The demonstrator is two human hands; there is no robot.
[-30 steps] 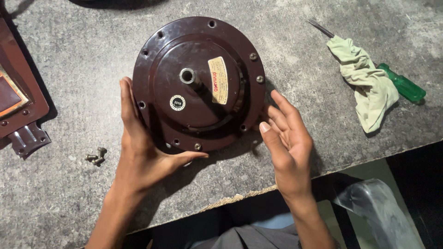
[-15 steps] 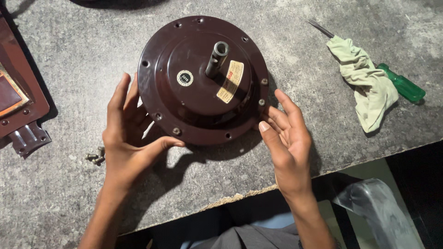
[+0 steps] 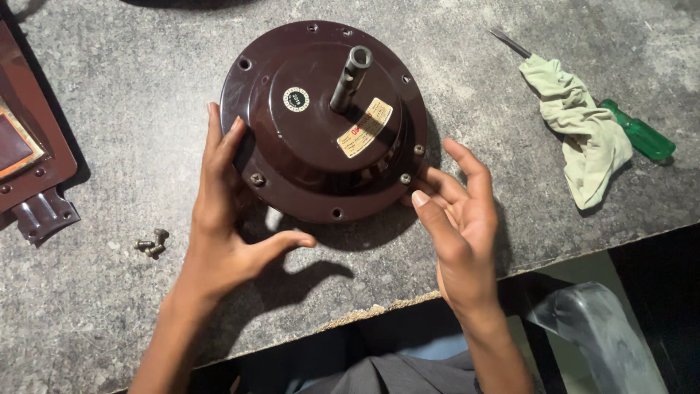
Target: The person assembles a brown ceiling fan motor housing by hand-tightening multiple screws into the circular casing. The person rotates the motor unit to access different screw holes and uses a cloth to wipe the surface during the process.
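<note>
A round dark brown fan motor housing (image 3: pixel 324 120) lies on the grey stone table (image 3: pixel 131 102), its short metal shaft (image 3: pixel 350 79) pointing up beside two stickers. My left hand (image 3: pixel 222 211) rests flat against the housing's left rim, thumb stretched along the table below it. My right hand (image 3: pixel 456 211) touches the lower right rim with its fingertips, near a rim screw (image 3: pixel 405 178). Neither hand grips anything.
Two loose screws (image 3: pixel 152 243) lie on the table left of my left hand. A brown fan blade with its bracket (image 3: pixel 33 175) sits at the left edge. A pale green cloth (image 3: pixel 583 131) covers a green-handled screwdriver (image 3: pixel 642 138) at the right. The table's front edge runs below my hands.
The housing has turned and shifted a little up the table, its sticker rotating and the shaft now standing up. My left hand slid from under the rim to its left side.
</note>
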